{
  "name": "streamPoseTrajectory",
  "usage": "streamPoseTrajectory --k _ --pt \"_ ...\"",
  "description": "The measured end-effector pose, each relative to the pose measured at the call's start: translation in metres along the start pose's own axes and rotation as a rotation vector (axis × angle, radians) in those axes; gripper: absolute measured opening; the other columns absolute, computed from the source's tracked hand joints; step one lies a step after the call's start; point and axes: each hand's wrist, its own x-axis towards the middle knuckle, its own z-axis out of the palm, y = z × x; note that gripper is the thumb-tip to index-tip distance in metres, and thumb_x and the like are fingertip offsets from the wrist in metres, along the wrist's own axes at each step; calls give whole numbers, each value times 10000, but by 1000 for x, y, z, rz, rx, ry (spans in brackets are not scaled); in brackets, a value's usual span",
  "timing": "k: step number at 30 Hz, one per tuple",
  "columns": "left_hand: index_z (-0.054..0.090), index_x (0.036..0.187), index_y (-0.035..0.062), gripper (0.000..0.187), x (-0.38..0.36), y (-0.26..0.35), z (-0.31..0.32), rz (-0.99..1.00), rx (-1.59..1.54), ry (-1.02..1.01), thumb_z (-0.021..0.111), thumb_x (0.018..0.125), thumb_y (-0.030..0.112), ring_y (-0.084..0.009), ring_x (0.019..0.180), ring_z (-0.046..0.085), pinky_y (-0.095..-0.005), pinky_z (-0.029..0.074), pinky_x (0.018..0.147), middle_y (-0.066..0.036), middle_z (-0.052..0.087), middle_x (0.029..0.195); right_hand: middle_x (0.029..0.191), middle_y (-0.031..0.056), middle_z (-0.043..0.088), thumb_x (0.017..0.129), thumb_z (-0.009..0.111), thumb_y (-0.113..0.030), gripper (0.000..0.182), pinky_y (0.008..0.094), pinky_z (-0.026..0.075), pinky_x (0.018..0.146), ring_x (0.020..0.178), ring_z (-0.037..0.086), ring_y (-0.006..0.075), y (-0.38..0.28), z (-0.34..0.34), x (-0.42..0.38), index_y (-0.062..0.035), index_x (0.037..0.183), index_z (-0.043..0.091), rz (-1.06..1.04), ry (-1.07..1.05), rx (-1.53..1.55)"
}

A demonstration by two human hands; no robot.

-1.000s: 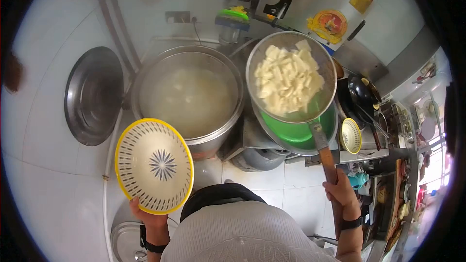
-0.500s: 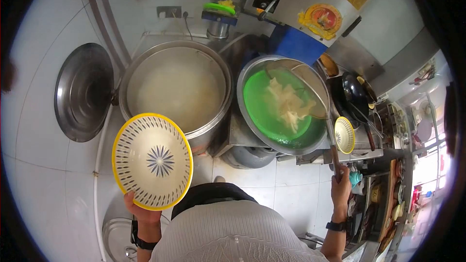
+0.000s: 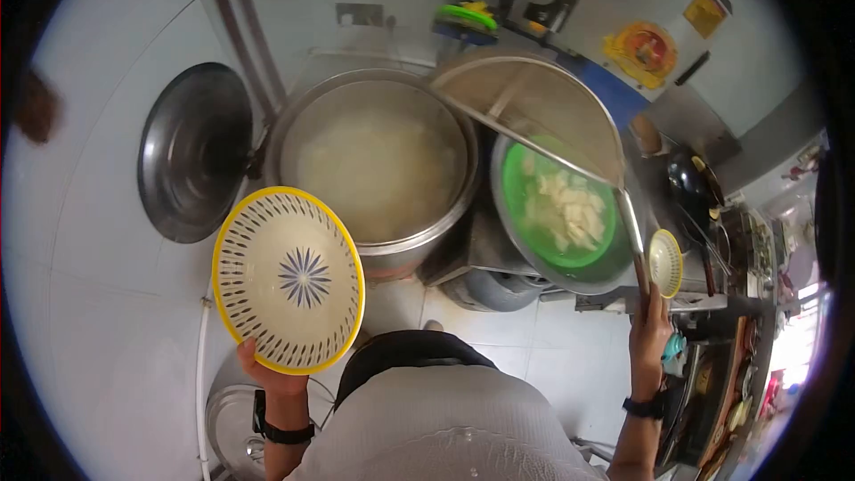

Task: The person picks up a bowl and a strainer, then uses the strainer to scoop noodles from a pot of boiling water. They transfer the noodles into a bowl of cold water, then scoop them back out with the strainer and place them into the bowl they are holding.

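Note:
My left hand (image 3: 272,376) grips the lower edge of a pale bowl (image 3: 289,330) with a yellow rim and a blue starburst inside; the bowl holds nothing. My right hand (image 3: 651,328) is closed around the handle of a large round mesh skimmer (image 3: 557,98). Its mesh head is raised over the back of a metal basin (image 3: 579,288) and reaches toward the big pot. Inside the basin is a green basket or bowl (image 3: 517,180), with pale pieces of food (image 3: 572,212) in the liquid. The big steel pot (image 3: 392,248) to the left contains cloudy, steaming liquid.
A large dark lid (image 3: 191,156) leans at the wall left of the pot. A smaller yellow-rimmed bowl (image 3: 664,263) sits right of the basin, near a black wok (image 3: 690,180). Under the basin stands a dark gas cylinder (image 3: 494,289).
The skimmer has risen out of the basin and swung left toward the pot. The pale pieces stay behind in the green vessel. My left hand keeps the bowl nearly in place while the view shifts.

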Motion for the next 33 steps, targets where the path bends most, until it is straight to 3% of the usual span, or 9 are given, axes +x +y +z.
streamPoseTrajectory --k 5,9,14,22,24,25,27,31,33 --pt "437 1193 45 524 10 -11 -45 99 -4 116 501 749 316 -276 981 549 -436 483 788 -129 535 1115 900 163 578 836 475 -156 300 421 476 528 681 587 357 -81 96 131 -96 1129 452 -216 -358 -147" --pt "434 1188 49 534 6 -13 -84 213 44 279 468 756 361 -274 964 553 -426 494 763 -123 528 1111 688 116 590 785 513 -146 294 387 471 469 588 597 294 -144 210 228 -102 1070 454 -589 -259 -346" --pt "393 1218 68 570 -12 -24 -138 282 70 493 425 772 421 -258 1017 520 -411 477 795 -105 488 1167 591 113 578 761 494 -93 102 362 482 474 566 606 285 -173 320 262 -87 862 503 -704 -304 -530" --pt "435 1185 94 529 -18 -21 -155 269 12 573 437 768 420 -248 961 557 -393 497 759 -95 528 1111 619 125 596 736 521 -114 84 381 484 497 581 613 293 -136 305 248 -51 791 520 -935 -492 -592" --pt "461 1151 82 502 -15 -19 -146 276 61 594 443 769 407 -242 917 579 -383 512 721 -91 553 1072 539 113 562 664 563 -119 71 381 440 470 530 593 275 -131 305 237 -59 635 586 -1041 -403 -393" --pt "461 1151 82 502 -14 -20 -149 266 74 601 443 769 407 -242 917 579 -383 512 721 -91 553 1072 539 113 562 664 563 -119 71 381 440 470 530 593 275 -131 308 236 -59 635 586 -1036 -419 -386" --pt "468 1139 74 498 -14 -20 -156 325 122 510 447 766 403 -233 904 585 -396 519 697 -90 560 1063 616 178 587 714 580 -183 247 378 469 473 546 603 298 -152 291 246 25 842 538 -575 -1189 -467" --pt "461 1147 77 489 -16 -16 -149 269 58 488 460 764 382 -231 894 591 -400 526 679 -86 558 1068 580 128 588 699 629 -178 238 362 450 440 505 590 220 -174 270 228 50 743 576 -394 -1500 -249" --pt "424 1184 33 586 -16 -16 -149 256 -10 498 512 710 365 -252 795 632 -392 552 645 -151 571 1049 546 107 560 709 638 -172 221 329 430 406 478 558 180 -175 281 213 37 696 566 -250 -1558 -221"
